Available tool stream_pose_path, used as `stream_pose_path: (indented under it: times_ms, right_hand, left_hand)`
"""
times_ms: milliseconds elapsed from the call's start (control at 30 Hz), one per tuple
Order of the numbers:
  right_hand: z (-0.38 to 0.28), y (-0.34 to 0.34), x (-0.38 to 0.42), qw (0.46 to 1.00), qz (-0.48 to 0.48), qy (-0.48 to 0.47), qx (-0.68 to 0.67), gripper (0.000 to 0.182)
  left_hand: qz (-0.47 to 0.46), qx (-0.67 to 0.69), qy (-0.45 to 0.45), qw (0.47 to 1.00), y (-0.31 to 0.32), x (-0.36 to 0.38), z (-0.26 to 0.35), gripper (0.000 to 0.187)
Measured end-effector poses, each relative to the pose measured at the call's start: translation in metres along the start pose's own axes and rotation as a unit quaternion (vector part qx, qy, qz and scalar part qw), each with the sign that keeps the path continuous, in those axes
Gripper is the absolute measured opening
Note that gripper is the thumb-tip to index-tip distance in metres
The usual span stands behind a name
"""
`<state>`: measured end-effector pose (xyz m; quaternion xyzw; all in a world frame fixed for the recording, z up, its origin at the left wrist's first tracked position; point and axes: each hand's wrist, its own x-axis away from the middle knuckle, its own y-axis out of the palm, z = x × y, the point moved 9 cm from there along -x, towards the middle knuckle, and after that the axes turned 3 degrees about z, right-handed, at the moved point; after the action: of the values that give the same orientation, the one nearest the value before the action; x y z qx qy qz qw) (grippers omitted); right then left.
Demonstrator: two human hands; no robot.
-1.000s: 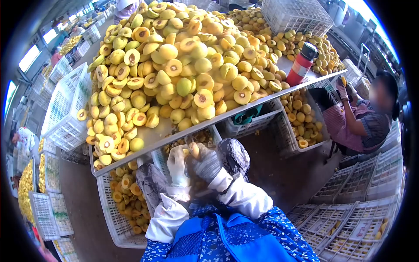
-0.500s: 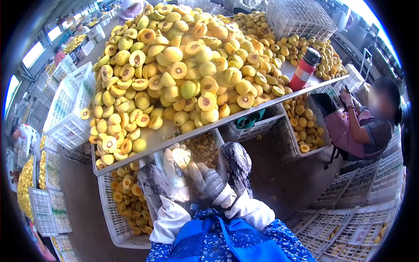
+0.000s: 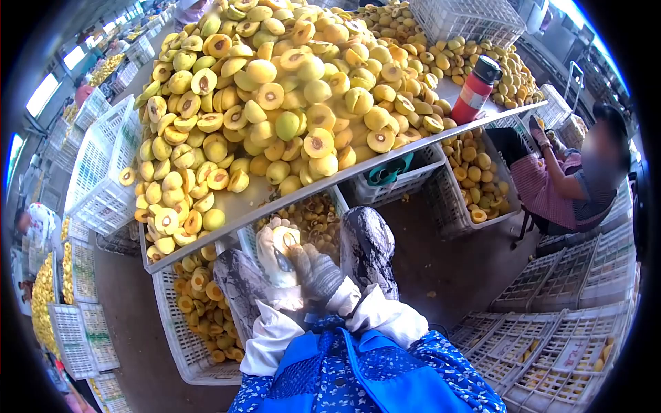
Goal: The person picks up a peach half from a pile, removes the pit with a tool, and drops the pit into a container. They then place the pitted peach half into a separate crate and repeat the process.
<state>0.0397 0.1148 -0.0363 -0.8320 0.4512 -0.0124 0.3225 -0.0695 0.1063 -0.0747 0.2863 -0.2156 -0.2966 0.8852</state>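
My left hand (image 3: 277, 265), in a pale glove, is closed around a halved yellow peach (image 3: 286, 238) with its cut side up. My right hand (image 3: 318, 272), in a grey knit glove, has its fingers curled against the fruit's edge. A thin dark sliver shows between the two hands, too small to name; what the right fingers grip is hidden. Both hands are between my knees, over a crate of brownish scraps (image 3: 313, 221). Just beyond, a heap of halved yellow peaches (image 3: 258, 103) covers much of the metal-edged table (image 3: 258, 191).
Below the table's left corner stands a crate of peach halves (image 3: 162, 303); another crate (image 3: 506, 206) stands under its right side. A red bottle (image 3: 472, 93) is on the table. A co-worker (image 3: 561, 172) sits at the right. Stacked white crates (image 3: 558, 344) fill the lower right.
My right hand has moved in closer against the peach half in my left hand. The view has shifted slightly, and the co-worker's hands have changed position.
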Motion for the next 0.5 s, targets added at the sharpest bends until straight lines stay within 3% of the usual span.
stream_pose_path:
  times_ms: [167,267,300,367,500]
  right_hand:
    - [0.004,0.005,0.004,0.999,-0.031,-0.021,0.028,0.029]
    - [0.004,0.003,0.008,0.997,0.0,-0.077,0.007,0.029]
    - [-0.004,-0.012,0.008,0.998,0.031,-0.056,-0.025,0.029]
    - [0.006,-0.008,0.008,0.993,0.002,-0.019,-0.118,0.042]
    - [0.021,-0.006,0.011,0.975,-0.007,0.095,-0.2,0.034]
  left_hand:
    - [0.007,-0.027,-0.006,1.0,0.006,0.009,0.004,0.032]
    - [0.025,-0.025,-0.001,0.999,-0.001,0.007,-0.002,0.027]
    - [0.024,-0.029,0.004,0.999,-0.002,0.007,-0.003,0.026]
    - [0.041,-0.028,0.02,0.999,0.003,0.01,-0.001,0.022]
    - [0.053,-0.073,0.045,0.995,0.011,0.019,0.004,0.02]
